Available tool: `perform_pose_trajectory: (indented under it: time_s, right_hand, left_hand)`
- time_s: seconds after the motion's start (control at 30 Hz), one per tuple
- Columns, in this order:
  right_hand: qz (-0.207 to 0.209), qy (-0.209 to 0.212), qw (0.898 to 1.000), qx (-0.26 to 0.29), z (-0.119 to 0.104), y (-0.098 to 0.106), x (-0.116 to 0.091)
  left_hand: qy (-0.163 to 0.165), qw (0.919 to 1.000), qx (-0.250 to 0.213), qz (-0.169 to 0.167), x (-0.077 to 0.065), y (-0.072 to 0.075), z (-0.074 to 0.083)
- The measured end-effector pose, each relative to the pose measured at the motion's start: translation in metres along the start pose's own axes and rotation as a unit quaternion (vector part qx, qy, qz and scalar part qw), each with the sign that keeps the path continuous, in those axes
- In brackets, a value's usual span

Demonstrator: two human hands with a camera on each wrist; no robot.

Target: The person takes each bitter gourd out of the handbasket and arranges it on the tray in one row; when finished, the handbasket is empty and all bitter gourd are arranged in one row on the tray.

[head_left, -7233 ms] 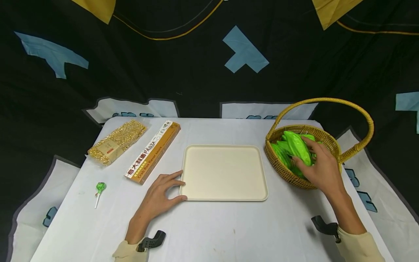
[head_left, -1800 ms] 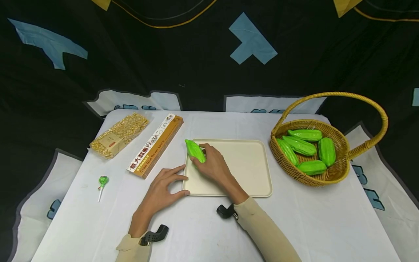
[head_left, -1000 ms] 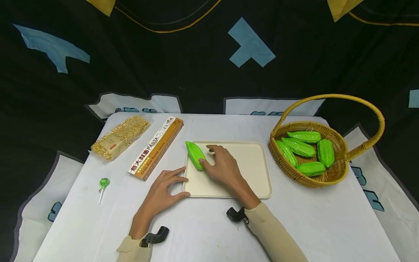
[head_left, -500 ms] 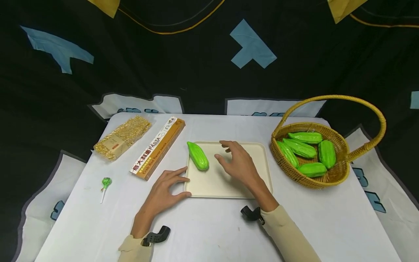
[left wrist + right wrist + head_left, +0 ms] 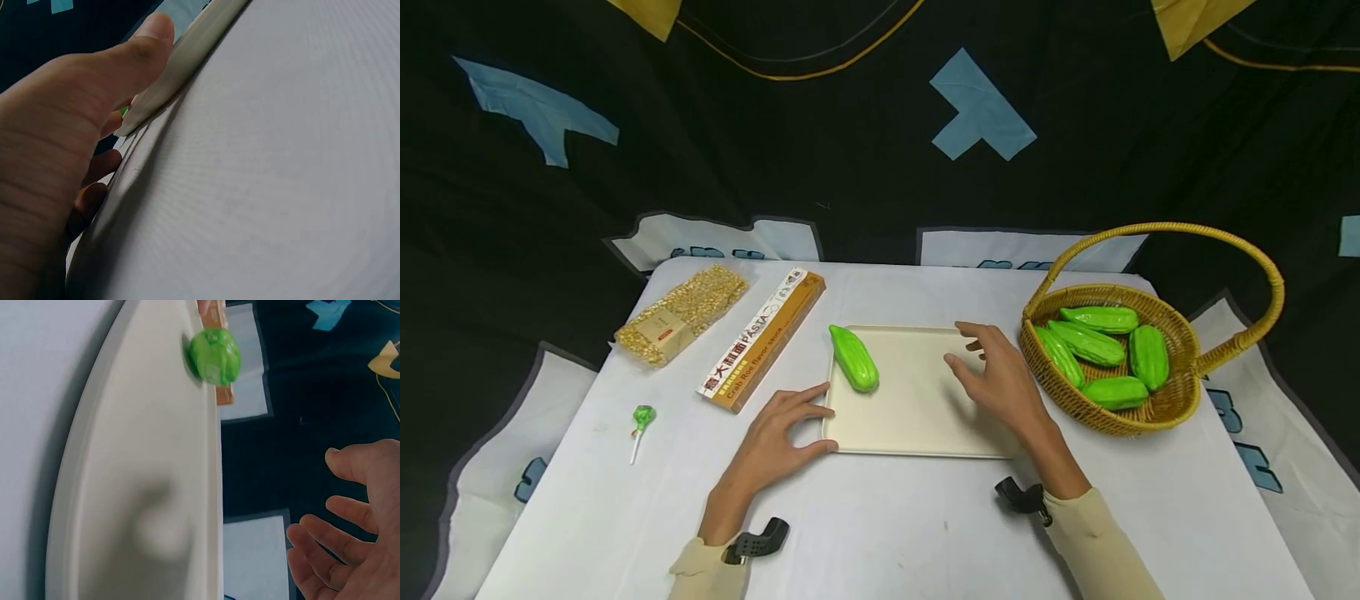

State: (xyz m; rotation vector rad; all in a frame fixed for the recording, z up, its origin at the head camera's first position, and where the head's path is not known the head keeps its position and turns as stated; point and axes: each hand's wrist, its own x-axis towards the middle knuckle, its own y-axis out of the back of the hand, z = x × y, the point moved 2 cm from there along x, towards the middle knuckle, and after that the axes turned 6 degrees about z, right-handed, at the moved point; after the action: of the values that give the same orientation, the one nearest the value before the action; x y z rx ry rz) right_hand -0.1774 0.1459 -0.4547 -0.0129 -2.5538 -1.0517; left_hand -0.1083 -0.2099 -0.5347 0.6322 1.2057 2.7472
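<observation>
One green, ridged bitter melon (image 5: 853,358) lies on the left part of the cream tray (image 5: 917,425), its pointed tip at the back rim. My left hand (image 5: 775,442) rests at the tray's left edge, with thumb and fingertips against the rim and the fingers relaxed. In the left wrist view, the thumb (image 5: 140,59) overlaps the tray's side. My right hand (image 5: 1000,379) hovers over the tray's right side, fingers loosely bent and holding nothing. The right wrist view shows its shadow falling on the tray. Several more bitter melons (image 5: 1086,342) lie in the wicker basket (image 5: 1108,425).
The basket's tall hooped handle (image 5: 1273,292) rises to the right of my right hand. Left of the tray are a pasta box (image 5: 763,337), a bag of yellow kernels (image 5: 685,312) and a green lollipop (image 5: 642,421). A dark cloth hangs behind the white table.
My right hand reached into the basket, brought one bitter melon onto the tray's left side, let go, and moved back right toward the basket. The left hand has stayed at the tray's edge.
</observation>
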Motion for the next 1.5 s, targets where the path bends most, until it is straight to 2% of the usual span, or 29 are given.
perform_pose_trajectory:
  time_s: [0.17,0.43,0.63,1.0,1.27,1.5]
  right_hand:
    - [0.014,-0.002,1.000,0.004,0.010,0.015,-0.004]
    - [0.057,-0.008,0.998,-0.026,0.027,0.041,-0.010]
    - [0.070,-0.018,0.997,-0.032,0.037,0.056,-0.015]
    - [0.075,-0.012,0.996,-0.047,0.057,0.073,-0.023]
    - [0.059,-0.033,0.996,-0.050,0.072,0.083,-0.026]
    - [0.051,-0.024,0.997,-0.053,0.086,0.090,-0.024]
  left_hand:
    - [-0.001,1.0000,0.001,0.000,0.000,-0.001,-0.001]
    - [-0.004,1.0000,0.002,0.000,0.000,0.000,0.000]
    - [-0.006,1.0000,0.003,0.001,0.000,0.001,0.000]
    - [-0.001,1.0000,0.003,-0.002,0.000,0.000,0.000]
    - [-0.001,1.0000,0.004,0.000,-0.001,0.000,0.000]
    - [-0.002,1.0000,0.002,0.003,-0.001,0.001,0.000]
